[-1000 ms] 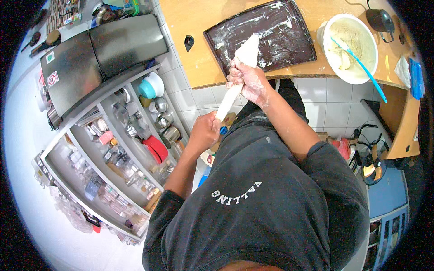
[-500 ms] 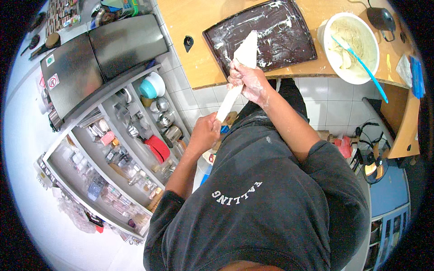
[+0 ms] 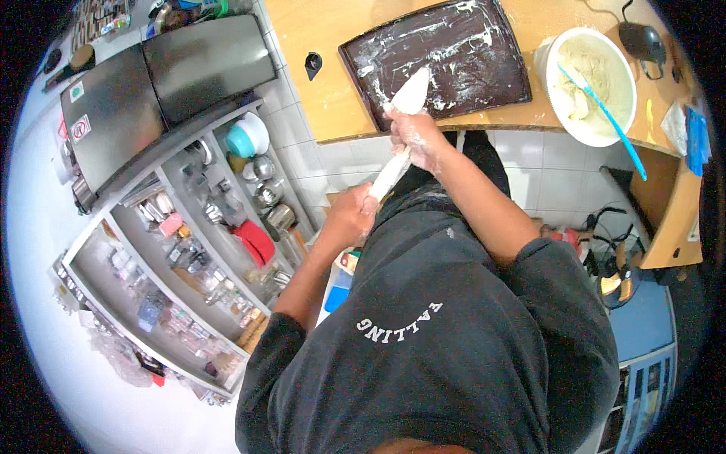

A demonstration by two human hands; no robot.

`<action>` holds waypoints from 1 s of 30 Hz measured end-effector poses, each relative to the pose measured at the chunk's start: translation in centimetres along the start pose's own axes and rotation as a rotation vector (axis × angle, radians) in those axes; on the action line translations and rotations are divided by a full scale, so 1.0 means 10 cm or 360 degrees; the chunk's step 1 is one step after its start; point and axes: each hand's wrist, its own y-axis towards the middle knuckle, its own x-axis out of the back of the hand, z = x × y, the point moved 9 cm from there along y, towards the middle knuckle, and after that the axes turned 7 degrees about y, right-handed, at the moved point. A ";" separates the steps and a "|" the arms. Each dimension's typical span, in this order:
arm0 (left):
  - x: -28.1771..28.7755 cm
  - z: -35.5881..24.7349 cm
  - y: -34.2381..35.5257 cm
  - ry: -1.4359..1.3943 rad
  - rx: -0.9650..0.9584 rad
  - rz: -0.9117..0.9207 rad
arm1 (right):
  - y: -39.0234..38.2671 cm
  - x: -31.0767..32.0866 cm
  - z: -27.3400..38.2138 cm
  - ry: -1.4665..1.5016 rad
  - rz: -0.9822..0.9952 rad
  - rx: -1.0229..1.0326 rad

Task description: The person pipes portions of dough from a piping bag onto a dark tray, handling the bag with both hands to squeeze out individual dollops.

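My right hand [image 3: 418, 140] is closed around the middle of a white piping bag [image 3: 411, 92], with flour or cream on the fingers. The bag's tapered tip lies over the near half of a dark baking tray [image 3: 484, 76], which is smeared with white. My left hand [image 3: 352, 213] grips the long tail of the bag lower down, in front of my body. To the right of the tray stands a white bowl [image 3: 625, 79] of pale batter, with a blue-handled spatula [image 3: 616, 129] resting across it.
The wooden worktop [image 3: 310, 26] has a small black object [image 3: 313, 64], a black appliance [image 3: 639, 41] and blue plastic items [image 3: 696, 140]. A fridge [image 3: 200, 68] and open shelves [image 3: 219, 227] of bowls and kitchenware are on the left. A blue cabinet [image 3: 643, 321] is at lower right.
The bag's tip has shifted a little toward me over the tray, and my left hand has moved slightly rightward with the tail. The view has tilted slightly.
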 end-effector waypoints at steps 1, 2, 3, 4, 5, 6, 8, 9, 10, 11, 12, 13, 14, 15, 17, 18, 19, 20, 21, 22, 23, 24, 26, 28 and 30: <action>-0.04 -0.08 0.08 -0.0017 -0.0135 0.0012 | -0.07 0.05 0.14 -0.0172 -0.0100 0.0017; -0.09 -0.17 0.13 -0.0035 -0.0272 0.0022 | -0.05 0.14 0.18 -0.0214 -0.0099 -0.0010; -0.07 -0.37 0.13 -0.0145 -0.0210 0.0062 | -0.14 0.19 0.29 -0.0412 -0.0165 -0.0015; -0.13 -0.44 0.15 -0.0207 -0.0218 0.0044 | -0.27 0.20 0.44 -0.0612 -0.0227 -0.0022; -0.22 -0.59 0.18 -0.0067 -0.0402 0.0048 | -0.35 0.23 0.56 -0.0930 -0.0200 0.0007; -0.32 -0.78 0.20 0.0072 -0.0589 0.0036 | -0.42 0.41 0.74 -0.1408 -0.0384 0.0094; -0.65 -1.12 0.31 0.0221 -0.0768 0.0213 | -0.52 0.52 1.10 -0.2411 -0.0509 0.0500; -0.72 -1.27 0.38 0.0142 -0.0836 0.0203 | -0.59 0.57 1.26 -0.2649 -0.0622 0.0523; -0.78 -1.41 0.43 0.0069 -0.0913 0.0204 | -0.68 0.62 1.41 -0.2876 -0.0750 0.0543; -0.84 -1.51 0.47 -0.0001 -0.0957 0.0174 | -0.74 0.66 1.53 -0.2930 -0.0763 0.0548; -0.89 -1.58 0.51 -0.0067 -0.1012 0.0145 | -0.79 0.68 1.67 -0.2861 -0.0725 0.0614; -0.85 -1.66 0.46 -0.0070 -0.1150 -0.0028 | -0.85 0.64 1.75 -0.2781 -0.0692 0.0672; -0.87 -1.69 0.46 -0.0102 -0.1177 -0.0041 | -0.85 0.59 1.82 -0.2815 -0.0720 0.0674; -0.91 -1.73 0.42 -0.0043 -0.1193 0.0004 | -0.86 0.65 1.86 -0.2515 -0.0815 0.0437; -0.96 -1.77 0.34 0.0005 -0.1275 -0.0001 | -0.91 0.74 1.80 -0.2217 -0.0938 0.0209; -0.92 -1.83 0.33 -0.0032 -0.1320 -0.0013 | -0.93 0.77 1.86 -0.2141 -0.0988 0.0335; -0.88 -1.87 0.30 -0.0074 -0.1384 0.0006 | -0.94 0.79 1.89 -0.2059 -0.1023 0.0459; -0.84 -1.91 0.29 -0.0116 -0.1445 0.0026 | -0.95 0.79 1.96 -0.1977 -0.1053 0.0582; -0.88 -1.93 0.30 -0.0103 -0.1571 0.0011 | -0.91 0.77 2.01 -0.2001 -0.1066 0.0575; -0.80 -1.93 0.29 -0.0122 -0.1584 0.0021 | -0.88 0.82 2.05 -0.2108 -0.1101 0.0402; -0.74 -1.94 0.28 -0.0118 -0.1608 0.0045 | -0.85 0.88 2.08 -0.2208 -0.1134 0.0223; -0.69 -1.93 0.27 -0.0111 -0.1621 0.0071 | -0.85 0.83 2.04 -0.2166 -0.1160 0.0116; -0.71 -1.91 0.26 -0.0066 -0.1674 0.0022 | -0.88 0.63 1.91 -0.2129 -0.1204 -0.0017; -0.66 -1.90 0.27 -0.0228 -0.1686 -0.0009 | -0.85 0.29 1.88 -0.2316 -0.1119 0.0101; -0.63 -1.93 0.25 -0.0180 -0.1757 -0.0049 | -0.86 0.16 1.87 -0.2354 -0.1232 0.0101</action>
